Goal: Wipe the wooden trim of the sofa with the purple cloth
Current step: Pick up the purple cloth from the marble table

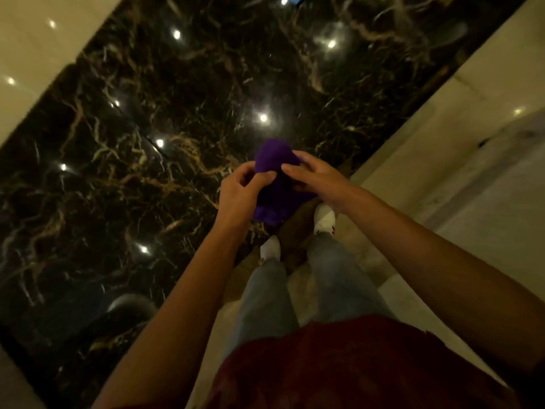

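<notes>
The purple cloth [272,184] is bunched up in front of me at mid-frame, held above the floor. My left hand [237,193] grips its left side with curled fingers. My right hand [314,178] holds its right side, fingers laid over the top fold. Both forearms reach forward from the bottom of the view. No sofa or wooden trim is in view.
A glossy black marble floor strip [165,119] with gold veins and light reflections runs diagonally. Cream floor tiles [460,160] lie to the right and at the far left. My legs in light jeans and white shoes [324,218] stand at the strip's edge.
</notes>
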{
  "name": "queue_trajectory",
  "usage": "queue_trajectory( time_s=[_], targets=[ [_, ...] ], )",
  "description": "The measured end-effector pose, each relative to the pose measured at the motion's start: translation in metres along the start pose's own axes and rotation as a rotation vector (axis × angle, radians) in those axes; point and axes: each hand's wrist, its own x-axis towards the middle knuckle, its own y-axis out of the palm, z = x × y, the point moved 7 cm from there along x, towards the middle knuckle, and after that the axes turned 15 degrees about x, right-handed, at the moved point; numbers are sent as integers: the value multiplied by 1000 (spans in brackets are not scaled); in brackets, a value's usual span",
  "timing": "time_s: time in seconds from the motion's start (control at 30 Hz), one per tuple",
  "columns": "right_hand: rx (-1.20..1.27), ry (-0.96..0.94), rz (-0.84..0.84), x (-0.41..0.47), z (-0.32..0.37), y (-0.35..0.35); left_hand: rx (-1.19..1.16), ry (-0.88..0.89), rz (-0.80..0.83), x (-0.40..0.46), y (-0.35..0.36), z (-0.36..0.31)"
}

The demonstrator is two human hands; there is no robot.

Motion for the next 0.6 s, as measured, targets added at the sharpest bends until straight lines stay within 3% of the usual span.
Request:
queue_trajectory(
  time_s=[0.13,0.2,0.3,0.47,0.6],
  targets=[
    [58,-168,-179,-65,36,-4,-11,93,116,-30,6,-48],
    [98,-298,-407,-129,56,-16,21,182,212,-58,14,-87],
    [243,-380,-561,-205,56,-22,55,225,334,-87,28,-117],
    [523,-299,-605,-265,14,-7,-81,168,533,-128,77,-142],
    [998,-420,-559,-295,-1,-10,-72,105,707,-166,139,-155]
  ],
)
